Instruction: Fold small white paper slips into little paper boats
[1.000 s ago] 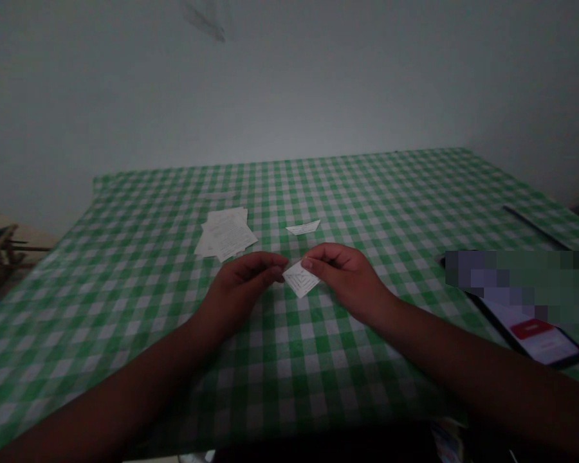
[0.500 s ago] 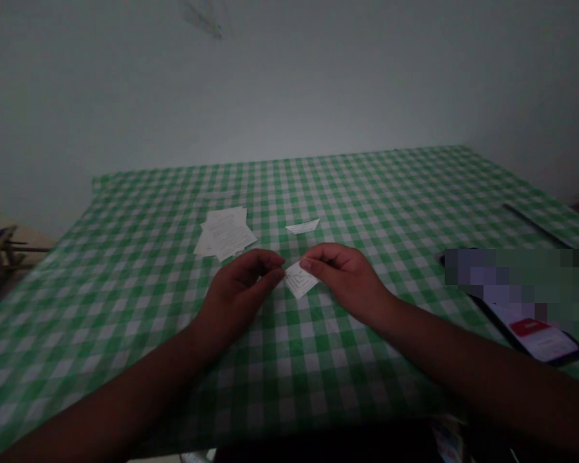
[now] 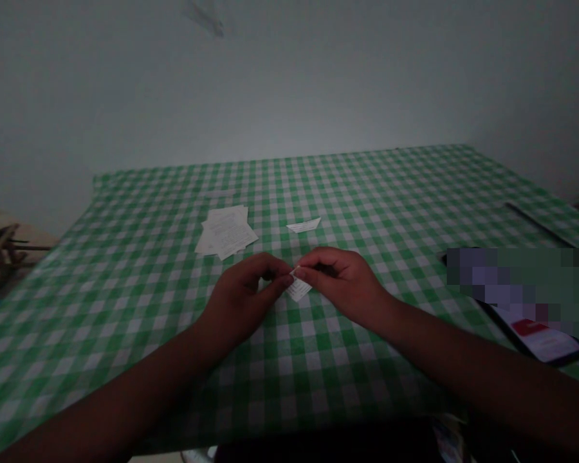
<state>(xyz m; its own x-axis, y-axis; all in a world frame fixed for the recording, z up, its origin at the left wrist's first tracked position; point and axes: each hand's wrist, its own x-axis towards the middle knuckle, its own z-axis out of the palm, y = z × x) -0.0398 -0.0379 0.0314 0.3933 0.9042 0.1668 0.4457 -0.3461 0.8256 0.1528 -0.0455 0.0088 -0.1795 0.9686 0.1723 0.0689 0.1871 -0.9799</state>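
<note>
A small folded piece of printed paper point(image 3: 298, 290) is pinched between both hands above the checked cloth, its lower point turned toward me. My left hand point(image 3: 248, 286) grips its left edge with thumb and forefinger. On the other side, my right hand point(image 3: 340, 273) holds the upper right edge, thumb on top. The fingertips of the two hands nearly meet and hide the paper's upper part. Just beyond the hands lies a folded paper boat shape point(image 3: 303, 225) with lines of print.
Several loose printed sheets point(image 3: 226, 233) lie overlapping at the left beyond my left hand. A tablet or large phone point(image 3: 550, 341) with a lit screen, partly blurred out, rests at the right. Behind it is a thin dark stick point(image 3: 538, 223). The green-and-white tablecloth point(image 3: 390, 199) reaches the wall.
My left fingertips have moved right and closed in on the right ones, now covering more of the folded paper. The boat shape and loose sheets stay in place.
</note>
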